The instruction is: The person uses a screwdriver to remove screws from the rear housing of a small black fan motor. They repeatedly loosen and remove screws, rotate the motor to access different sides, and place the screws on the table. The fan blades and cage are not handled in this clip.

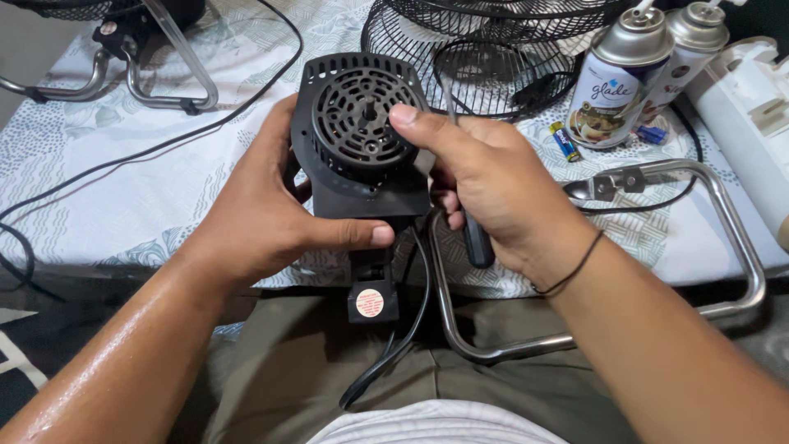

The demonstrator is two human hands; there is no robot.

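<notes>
Bare, sweat-glistening forearms, sleeves not seen, thin black cord bracelet (575, 265) worn on right wrist at 3 o'clock, olive-green trousers (288, 386), white striped shirt hem (436, 427) at 6 o'clock

Open cloth (164, 189) left of the left hand (255, 214); wire grille (493, 66), spray cans (625, 78) and metal stand (731, 247) crowd the right.

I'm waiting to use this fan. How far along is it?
Done: the grille lies off on the table. In hand: the left hand grips the black motor housing, the right hand steadies it while holding a screwdriver. Left: grille and chrome stand are apart from it.
</notes>
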